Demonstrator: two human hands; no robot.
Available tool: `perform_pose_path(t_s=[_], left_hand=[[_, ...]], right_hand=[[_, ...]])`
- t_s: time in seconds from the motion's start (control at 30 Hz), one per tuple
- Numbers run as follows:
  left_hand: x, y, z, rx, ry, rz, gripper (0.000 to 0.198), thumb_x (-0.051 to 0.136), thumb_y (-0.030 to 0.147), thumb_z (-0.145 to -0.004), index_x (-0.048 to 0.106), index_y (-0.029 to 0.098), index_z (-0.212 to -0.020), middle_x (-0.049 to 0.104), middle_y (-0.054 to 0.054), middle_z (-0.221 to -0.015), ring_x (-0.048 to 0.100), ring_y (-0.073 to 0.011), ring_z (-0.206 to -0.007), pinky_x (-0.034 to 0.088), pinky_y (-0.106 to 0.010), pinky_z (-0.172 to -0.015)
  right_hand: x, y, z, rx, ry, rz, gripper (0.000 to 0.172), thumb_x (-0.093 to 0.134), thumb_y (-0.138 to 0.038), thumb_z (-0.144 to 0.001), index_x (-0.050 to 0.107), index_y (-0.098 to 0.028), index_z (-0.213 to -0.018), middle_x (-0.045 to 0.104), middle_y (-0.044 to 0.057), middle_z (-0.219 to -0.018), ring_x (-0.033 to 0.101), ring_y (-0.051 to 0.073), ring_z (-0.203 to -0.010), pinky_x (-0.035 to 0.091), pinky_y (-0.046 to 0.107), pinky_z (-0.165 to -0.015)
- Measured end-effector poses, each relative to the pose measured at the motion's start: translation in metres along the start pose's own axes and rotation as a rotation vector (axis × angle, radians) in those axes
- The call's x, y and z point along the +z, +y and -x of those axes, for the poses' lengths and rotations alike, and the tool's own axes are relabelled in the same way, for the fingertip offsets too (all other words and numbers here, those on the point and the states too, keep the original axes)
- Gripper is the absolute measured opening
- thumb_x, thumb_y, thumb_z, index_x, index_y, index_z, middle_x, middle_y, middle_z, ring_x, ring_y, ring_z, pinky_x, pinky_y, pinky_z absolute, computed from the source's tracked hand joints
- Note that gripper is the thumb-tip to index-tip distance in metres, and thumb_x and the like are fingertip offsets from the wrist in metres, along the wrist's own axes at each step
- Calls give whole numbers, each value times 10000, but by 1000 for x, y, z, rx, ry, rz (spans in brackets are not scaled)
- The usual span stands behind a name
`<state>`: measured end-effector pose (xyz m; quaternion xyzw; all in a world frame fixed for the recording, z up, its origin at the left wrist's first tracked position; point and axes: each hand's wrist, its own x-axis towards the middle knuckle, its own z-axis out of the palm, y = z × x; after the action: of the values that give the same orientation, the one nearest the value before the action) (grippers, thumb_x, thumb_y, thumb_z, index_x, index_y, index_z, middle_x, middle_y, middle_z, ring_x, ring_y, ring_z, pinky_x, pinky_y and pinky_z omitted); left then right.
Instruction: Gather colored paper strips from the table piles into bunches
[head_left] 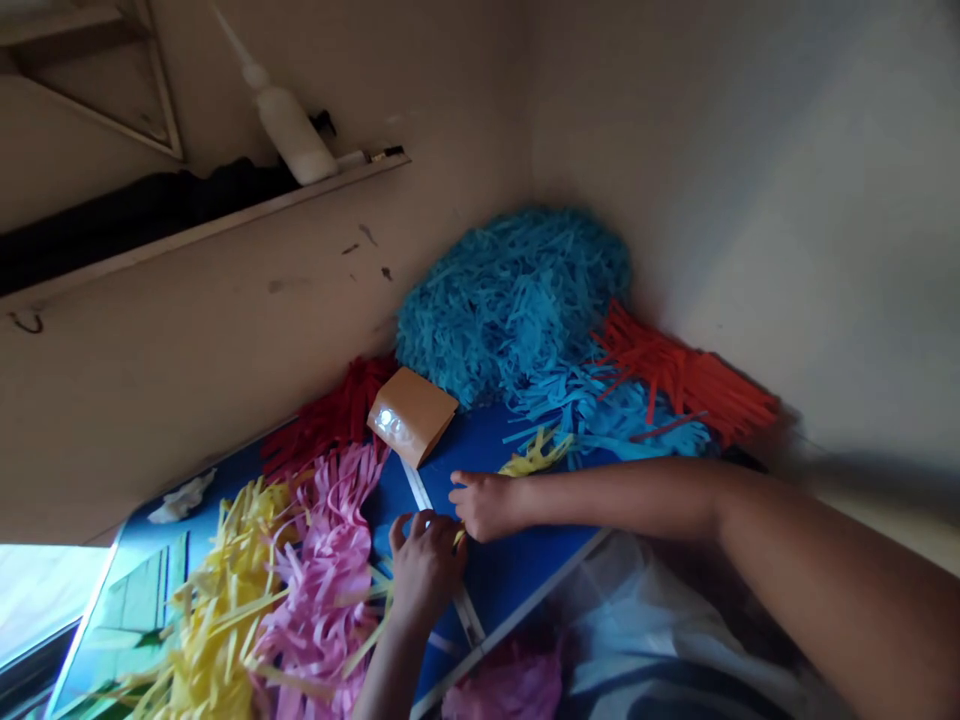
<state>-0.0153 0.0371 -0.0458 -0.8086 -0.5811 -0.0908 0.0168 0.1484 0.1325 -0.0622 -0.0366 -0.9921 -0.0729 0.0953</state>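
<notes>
- Striped clothing (675, 690) lies nearest us in the head view, at the near right, with a pink bundle (510, 685) just left of it.
- Our right hand (491, 507) reaches in from the right, its fingers curled together around a strip of yellow paper (540, 457), whose fringed end shows beyond the wrist.
- Our left hand (426, 565) is just beside it, nearer us, fingers bent and somewhat apart; we cannot tell whether they pinch the yellow paper.
- Below both hands we see a blue table (517, 580).
- To the left lie pink fringe (322, 580) and yellow fringe (217, 600), with dark red fringe (326, 420) farther off.
- Beyond our hands sits a brown packet (424, 405).
- Far back, a blue heap (510, 300) fills the corner, orange-red fringe (690, 380) to its right.
- Far left, a white bottle (296, 135) stands on a shelf (225, 223).
</notes>
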Motion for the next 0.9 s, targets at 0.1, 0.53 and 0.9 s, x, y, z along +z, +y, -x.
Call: perform_pose_path(t_s=[0.1, 0.53, 0.9], left_hand=[[-1, 1, 0, -13, 31, 11, 158, 582, 214, -877, 731, 255, -845, 753, -9, -873, 627, -248, -947, 304, -481, -966], [4, -3, 0, -21, 32, 29, 147, 608, 181, -819, 727, 254, -864, 743, -24, -866, 613, -247, -965, 299, -490, -996], [22, -2, 7, -98, 129, -39, 179, 561, 209, -904, 712, 240, -812, 749, -6, -880, 622, -233, -968, 270, -492, -1008]], right_hand=[[3, 5, -5, 64, -34, -30, 139, 610, -160, -833, 702, -172, -730, 710, 67, -818, 533, 240, -855, 274, 493, -936], [-8, 8, -13, 45, -134, -55, 138, 608, -138, -852, 721, -164, -777, 727, 79, -871, 527, 239, -908, 258, 466, -961], [5, -6, -5, 272, 38, -89, 182, 579, -299, -876, 668, -141, -889, 666, 106, -979, 494, 270, -983, 294, 453, -869]])
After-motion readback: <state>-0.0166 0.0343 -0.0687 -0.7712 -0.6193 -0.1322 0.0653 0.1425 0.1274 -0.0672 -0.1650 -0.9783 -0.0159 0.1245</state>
